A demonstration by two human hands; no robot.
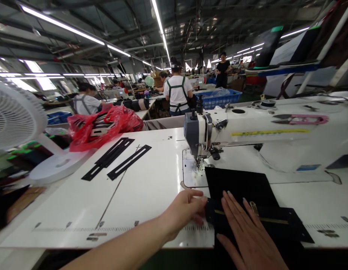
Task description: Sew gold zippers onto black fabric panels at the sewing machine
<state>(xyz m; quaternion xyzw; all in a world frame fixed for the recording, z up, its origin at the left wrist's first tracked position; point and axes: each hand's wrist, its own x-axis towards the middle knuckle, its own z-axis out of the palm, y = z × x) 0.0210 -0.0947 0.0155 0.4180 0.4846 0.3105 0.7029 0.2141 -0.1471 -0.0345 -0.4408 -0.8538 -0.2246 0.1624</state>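
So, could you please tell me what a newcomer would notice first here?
The red plastic bag likely catches the eye first, beside the white fan at left. Nearer, the left hand and right hand touch a black zippered piece in front of the white sewing machine.

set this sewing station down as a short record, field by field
left hand: fingertips at left end of zippered black strip
right hand: flat across strip
panel: black panel, along strip's far edge
machine: white sewing machine, pink-handled thread snips on its arm
table, left: black slotted strips, red plastic bag
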